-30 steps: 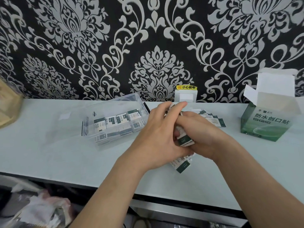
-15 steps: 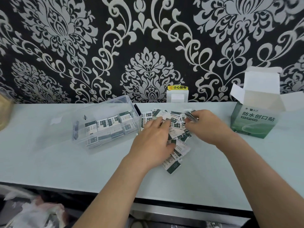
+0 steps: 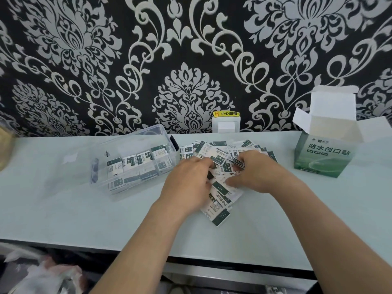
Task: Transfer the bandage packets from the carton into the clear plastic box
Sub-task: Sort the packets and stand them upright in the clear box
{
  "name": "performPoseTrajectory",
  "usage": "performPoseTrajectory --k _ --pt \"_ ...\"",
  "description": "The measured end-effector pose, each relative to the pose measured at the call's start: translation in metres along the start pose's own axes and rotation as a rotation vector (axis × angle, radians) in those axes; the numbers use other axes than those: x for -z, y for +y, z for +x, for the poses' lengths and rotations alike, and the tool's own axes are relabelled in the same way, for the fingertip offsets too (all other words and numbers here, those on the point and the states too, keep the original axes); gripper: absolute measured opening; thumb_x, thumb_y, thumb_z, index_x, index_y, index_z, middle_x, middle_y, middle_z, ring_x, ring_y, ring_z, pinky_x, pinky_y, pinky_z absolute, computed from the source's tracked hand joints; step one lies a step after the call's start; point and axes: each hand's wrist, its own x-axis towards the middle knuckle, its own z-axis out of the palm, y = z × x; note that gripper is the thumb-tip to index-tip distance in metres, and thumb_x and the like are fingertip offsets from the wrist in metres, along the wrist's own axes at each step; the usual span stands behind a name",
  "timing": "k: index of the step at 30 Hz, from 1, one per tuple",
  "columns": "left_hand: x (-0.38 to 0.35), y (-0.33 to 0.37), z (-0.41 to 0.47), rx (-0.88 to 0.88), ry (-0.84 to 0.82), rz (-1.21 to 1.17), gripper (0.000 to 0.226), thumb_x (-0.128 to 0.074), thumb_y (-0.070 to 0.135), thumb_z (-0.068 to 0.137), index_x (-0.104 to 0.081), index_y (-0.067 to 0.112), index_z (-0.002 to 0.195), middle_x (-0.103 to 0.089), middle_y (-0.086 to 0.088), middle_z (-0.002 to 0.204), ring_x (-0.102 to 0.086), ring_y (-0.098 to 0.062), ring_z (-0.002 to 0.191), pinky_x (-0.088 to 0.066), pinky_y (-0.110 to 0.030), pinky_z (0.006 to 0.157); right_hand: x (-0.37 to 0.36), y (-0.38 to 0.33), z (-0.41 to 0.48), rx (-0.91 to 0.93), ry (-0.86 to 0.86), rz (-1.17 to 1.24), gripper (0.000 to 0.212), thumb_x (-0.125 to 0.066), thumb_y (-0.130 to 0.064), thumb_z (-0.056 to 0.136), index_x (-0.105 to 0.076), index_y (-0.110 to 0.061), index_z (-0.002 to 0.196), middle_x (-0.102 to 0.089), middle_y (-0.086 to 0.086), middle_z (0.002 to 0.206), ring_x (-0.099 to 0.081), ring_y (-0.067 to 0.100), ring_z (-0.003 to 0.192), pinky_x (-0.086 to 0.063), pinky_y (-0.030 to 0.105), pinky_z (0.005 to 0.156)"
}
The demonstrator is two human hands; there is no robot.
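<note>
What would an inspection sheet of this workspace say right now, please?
Surface: pale table, with the work going on at its middle.
Job's things: clear plastic box left of centre, holding packets; loose packets heaped beside it; green carton upright at the right, flaps open.
Clutter: tan object at the left edge; plastic bags below the table's front.
Hands: left hand rests on the heap; right hand pinches a few loose packets.
Cables: nothing seen.
Surroundings: black-and-white patterned wallpaper; white wall plate with a yellow warning label.
</note>
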Motion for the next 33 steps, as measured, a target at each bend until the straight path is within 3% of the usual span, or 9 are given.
performPoseTrajectory --k 4,8,13,16,18,23,26,30,33 --pt "0.002 -0.006 -0.002 0.055 -0.014 -0.030 0.044 -0.066 0.014 0.085 -0.053 0.026 0.126 -0.058 0.004 0.117 -0.051 -0.017 0.108 -0.036 -0.025 0.079 -0.002 -0.005 -0.002 -0.002 -0.007 -0.088 0.039 -0.078 -0.039 0.075 -0.052 -0.018 0.095 -0.054 -0.001 0.093 -0.053 0.021 0.090 -0.044 0.029 0.072" --pt "0.006 -0.010 -0.006 0.089 -0.030 -0.072 0.046 -0.068 0.018 0.083 -0.052 0.028 0.125 -0.057 0.004 0.113 -0.051 -0.016 0.106 -0.035 -0.025 0.078 0.001 -0.008 -0.005 0.008 -0.031 0.015 0.029 -0.074 -0.036 0.079 -0.053 -0.016 0.080 -0.056 0.000 0.078 -0.052 0.016 0.069 -0.038 0.027 0.057" --pt "0.017 -0.011 -0.010 0.097 0.005 -0.383 0.042 -0.073 0.024 0.079 -0.056 0.036 0.116 -0.057 0.011 0.101 -0.057 -0.012 0.093 -0.049 -0.029 0.077 0.006 -0.011 -0.007 0.031 0.062 0.500 0.032 -0.061 -0.036 0.091 -0.052 -0.013 0.071 -0.044 0.000 0.058 -0.034 0.009 0.044 -0.027 0.021 0.042" --pt "0.025 -0.004 -0.011 0.157 0.085 -0.828 0.037 -0.076 0.019 0.079 -0.062 0.036 0.109 -0.059 0.011 0.095 -0.062 -0.010 0.088 -0.054 -0.028 0.077 0.006 -0.021 -0.010 -0.015 -0.160 1.070 0.030 -0.060 -0.043 0.092 -0.058 -0.013 0.087 -0.048 0.001 0.068 -0.032 0.007 0.046 -0.023 0.017 0.037" --pt "0.026 -0.001 -0.009 0.212 0.146 -1.040 0.033 -0.075 0.018 0.080 -0.065 0.034 0.107 -0.060 0.008 0.093 -0.064 -0.012 0.085 -0.054 -0.029 0.075 0.003 -0.028 -0.014 -0.025 -0.301 1.284 0.034 -0.063 -0.048 0.088 -0.064 -0.015 0.091 -0.053 0.001 0.072 -0.037 0.008 0.052 -0.023 0.016 0.039" --pt "0.023 0.011 -0.003 0.399 0.223 -1.363 0.029 -0.070 0.022 0.081 -0.067 0.027 0.109 -0.060 -0.009 0.096 -0.062 -0.018 0.075 -0.053 -0.039 0.069 -0.007 -0.039 -0.022 0.089 -0.339 1.143 0.035 -0.067 -0.051 0.083 -0.067 -0.021 0.101 -0.055 -0.006 0.080 -0.043 0.009 0.066 -0.030 0.019 0.049" --pt "0.023 0.019 0.000 0.458 0.191 -1.524 0.023 -0.065 0.008 0.089 -0.066 0.021 0.108 -0.070 -0.014 0.106 -0.071 -0.020 0.081 -0.059 -0.036 0.073 0.002 -0.032 -0.026 0.247 -0.378 1.079 0.028 -0.070 -0.028 0.084 -0.061 -0.016 0.108 -0.049 -0.006 0.077 -0.040 0.005 0.063 -0.029 0.016 0.049" --pt "0.020 0.030 0.003 0.487 0.184 -1.634 0.021 -0.068 0.007 0.086 -0.066 0.018 0.104 -0.072 -0.013 0.102 -0.072 -0.024 0.090 -0.058 -0.041 0.081 0.010 -0.023 -0.032 0.347 -0.350 0.908 0.025 -0.061 0.006 0.086 -0.058 -0.009 0.107 -0.055 -0.005 0.069 -0.048 0.000 0.054 -0.035 0.013 0.048" --pt "0.014 0.047 0.005 0.489 0.190 -1.703 0.017 -0.064 0.001 0.088 -0.066 0.015 0.098 -0.071 -0.009 0.086 -0.069 -0.019 0.078 -0.056 -0.031 0.069 -0.002 -0.028 -0.030 0.277 -0.185 0.843 0.024 -0.047 0.004 0.086 -0.056 -0.010 0.103 -0.066 0.014 0.088 -0.064 0.018 0.078 -0.051 0.028 0.066"
